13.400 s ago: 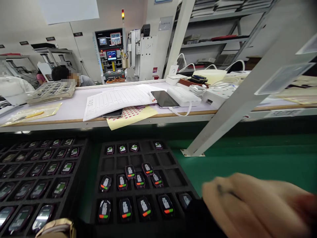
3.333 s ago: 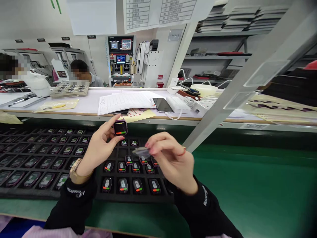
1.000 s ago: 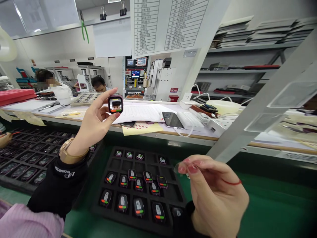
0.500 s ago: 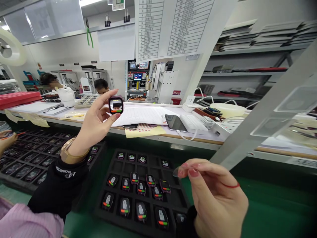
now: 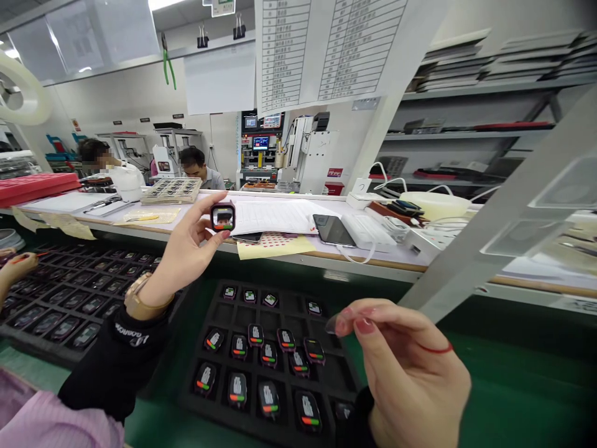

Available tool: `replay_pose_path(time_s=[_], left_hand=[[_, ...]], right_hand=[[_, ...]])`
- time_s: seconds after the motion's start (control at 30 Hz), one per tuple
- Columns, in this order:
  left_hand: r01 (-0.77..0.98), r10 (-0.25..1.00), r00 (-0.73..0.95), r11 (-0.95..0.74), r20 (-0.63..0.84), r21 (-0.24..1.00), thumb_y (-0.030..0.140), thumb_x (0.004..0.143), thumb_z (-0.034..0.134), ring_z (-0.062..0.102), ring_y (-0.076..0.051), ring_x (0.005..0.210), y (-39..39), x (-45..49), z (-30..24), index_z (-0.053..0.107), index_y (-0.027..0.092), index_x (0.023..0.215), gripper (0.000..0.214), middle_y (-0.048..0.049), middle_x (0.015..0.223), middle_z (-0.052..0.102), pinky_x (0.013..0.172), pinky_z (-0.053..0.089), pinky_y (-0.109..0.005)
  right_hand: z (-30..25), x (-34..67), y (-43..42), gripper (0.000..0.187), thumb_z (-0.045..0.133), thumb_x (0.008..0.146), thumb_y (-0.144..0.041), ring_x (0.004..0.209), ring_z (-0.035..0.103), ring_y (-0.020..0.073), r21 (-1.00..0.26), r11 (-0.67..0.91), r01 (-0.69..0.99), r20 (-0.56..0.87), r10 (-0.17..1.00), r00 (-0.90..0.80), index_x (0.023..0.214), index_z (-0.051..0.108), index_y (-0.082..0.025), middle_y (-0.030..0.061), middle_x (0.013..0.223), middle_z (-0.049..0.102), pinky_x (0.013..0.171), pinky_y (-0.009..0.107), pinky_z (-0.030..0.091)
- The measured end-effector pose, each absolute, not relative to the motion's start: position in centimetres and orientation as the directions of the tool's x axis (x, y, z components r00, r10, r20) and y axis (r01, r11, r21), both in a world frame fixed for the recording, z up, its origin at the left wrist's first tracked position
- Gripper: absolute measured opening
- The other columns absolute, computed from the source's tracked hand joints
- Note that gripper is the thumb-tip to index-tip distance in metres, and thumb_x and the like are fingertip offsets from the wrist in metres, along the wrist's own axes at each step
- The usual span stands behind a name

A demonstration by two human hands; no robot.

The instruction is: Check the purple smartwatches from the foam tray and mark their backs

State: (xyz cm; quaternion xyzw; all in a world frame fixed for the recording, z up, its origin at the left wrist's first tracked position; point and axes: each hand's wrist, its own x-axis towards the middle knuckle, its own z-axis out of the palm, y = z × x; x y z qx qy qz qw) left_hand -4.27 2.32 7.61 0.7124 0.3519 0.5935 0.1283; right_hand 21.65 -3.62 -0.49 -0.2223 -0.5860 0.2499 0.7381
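Raised over the green bench, my left hand (image 5: pixel 189 246) grips a smartwatch (image 5: pixel 222 217) by its edges between thumb and fingers. The watch's lit screen faces me and shows a picture with a coloured strip. Low on the right, my right hand (image 5: pixel 405 354) pinches a small clear film (image 5: pixel 332 323) between thumb and fingertips. Between and below my hands lies a black foam tray (image 5: pixel 228 314) with several watch bodies in and across its pockets; many have lit screens with green and orange bars.
Another black tray (image 5: pixel 69 255) full of watches lies at left, where a co-worker's hand (image 5: pixel 18 266) holds an orange-tipped tool. The shelf ahead carries papers (image 5: pixel 275 214), a phone (image 5: pixel 333 230), a white power strip (image 5: pixel 422 242) and cables. A slanted metal post (image 5: pixel 466 242) stands at right.
My left hand has come slightly down and to the right with the smartwatch. My right hand stays nearly in place, holding the clear film.
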Motion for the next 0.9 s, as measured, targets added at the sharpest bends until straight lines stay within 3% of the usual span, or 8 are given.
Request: replay_pose_path(time_s=[0.3,0.9], left_hand=[[0.284,0.756,0.018,-0.631,0.654,0.722,0.026,0.086,0.071,0.064,-0.017,0.097,3.3,-4.6,3.9,0.055,0.026,0.139,0.055,-0.0097,0.134,0.062,0.083,0.057,-0.029],[0.276,0.758,0.055,-0.637,0.649,0.72,0.028,0.086,0.073,0.064,-0.016,0.094,3.3,-5.1,3.6,0.054,0.028,0.14,0.057,-0.0083,0.126,0.064,0.079,0.056,-0.026]], right_hand=[[-0.3,21.8,-3.5,0.012,0.069,0.095,-0.01,0.069,0.066,0.0139,-0.612,0.786,-0.086,0.773,0.618,0.147,0.091,0.069,-0.02,0.0024,0.082,0.067,0.062,0.023,0.057],[-0.5,21.6,-3.4,0.014,0.067,0.094,-0.006,0.074,0.065,0.015,-0.609,0.79,-0.069,0.784,0.613,0.103,0.09,0.069,-0.02,0.0032,0.082,0.067,0.062,0.022,0.057]])
